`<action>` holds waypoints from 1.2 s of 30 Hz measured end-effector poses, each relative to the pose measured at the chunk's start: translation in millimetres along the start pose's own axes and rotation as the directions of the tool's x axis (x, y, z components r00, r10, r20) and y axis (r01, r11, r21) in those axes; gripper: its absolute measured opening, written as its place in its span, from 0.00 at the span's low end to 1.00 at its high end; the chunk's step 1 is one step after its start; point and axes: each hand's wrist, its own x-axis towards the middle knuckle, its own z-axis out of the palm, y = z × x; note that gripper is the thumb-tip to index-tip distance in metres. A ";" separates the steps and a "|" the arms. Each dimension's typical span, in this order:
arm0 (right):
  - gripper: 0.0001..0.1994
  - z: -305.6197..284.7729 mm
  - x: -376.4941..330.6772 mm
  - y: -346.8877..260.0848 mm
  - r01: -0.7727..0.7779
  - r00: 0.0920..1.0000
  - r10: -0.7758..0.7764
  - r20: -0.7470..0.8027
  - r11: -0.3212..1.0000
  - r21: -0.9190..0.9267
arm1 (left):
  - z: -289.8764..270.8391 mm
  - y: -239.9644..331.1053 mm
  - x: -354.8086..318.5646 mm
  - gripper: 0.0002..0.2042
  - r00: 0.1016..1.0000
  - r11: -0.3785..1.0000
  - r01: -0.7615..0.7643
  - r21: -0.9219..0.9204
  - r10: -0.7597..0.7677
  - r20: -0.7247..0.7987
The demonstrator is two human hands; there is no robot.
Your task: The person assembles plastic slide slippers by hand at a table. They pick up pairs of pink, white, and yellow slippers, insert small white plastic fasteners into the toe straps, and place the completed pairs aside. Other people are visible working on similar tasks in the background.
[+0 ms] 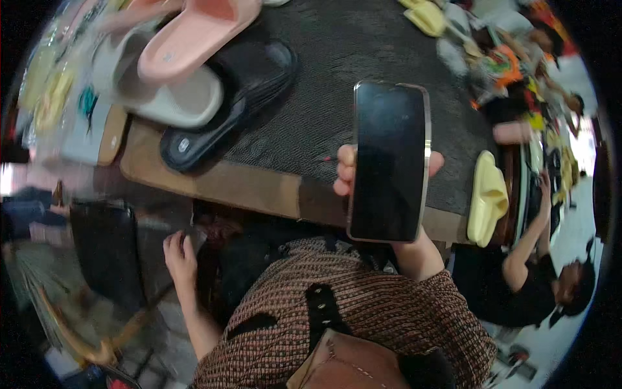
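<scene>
My right hand (346,171) grips a smartphone (391,162) upright over the table's front edge. The phone's screen is dark, and my fingers wrap round its back and left side. Most of that palm is hidden behind it. Down at the left, beside the table, my left hand (180,255) hangs with loosely bent fingers, a little blurred, and no held thing shows in it. To the left on the table lie a black slide sandal (227,107), a light grey slide (175,97) and a pink slide (194,42), overlapping one another.
The dark textured table top (311,84) has a brown front strip (246,188). A pale yellow slide (487,200) lies at its right end. Beyond, a person in black (499,285) reaches toward heaped goods. A dark chair back (107,253) stands at the left.
</scene>
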 end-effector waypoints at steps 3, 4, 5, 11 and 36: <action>0.53 17.6 -54.4 -67.8 -0.022 0.978 -0.037 -0.206 0.961 -0.276 | 58.7 37.3 -46.7 0.14 0.980 0.980 0.109 -0.166 -0.078 0.183; 0.52 22.3 -52.8 -72.4 0.017 0.970 -0.089 -0.225 0.953 -0.302 | 39.5 32.9 -36.5 0.14 0.986 0.989 0.068 -0.131 -0.047 0.161; 0.51 19.9 -54.0 -76.2 0.062 0.956 -0.147 -0.253 0.947 -0.316 | 22.9 25.6 -24.9 0.14 0.989 0.996 0.026 -0.084 -0.013 0.149; 0.38 -6.3 -78.5 -143.6 0.324 0.891 -0.406 -0.206 0.883 -0.341 | -19.6 46.0 2.8 0.12 0.995 0.999 -0.048 -0.014 0.049 0.088; 0.18 -134.1 -98.9 -444.2 0.422 0.098 -0.995 0.014 0.029 -0.906 | -38.5 146.6 10.7 0.08 0.966 0.959 -0.254 -0.127 0.246 -0.078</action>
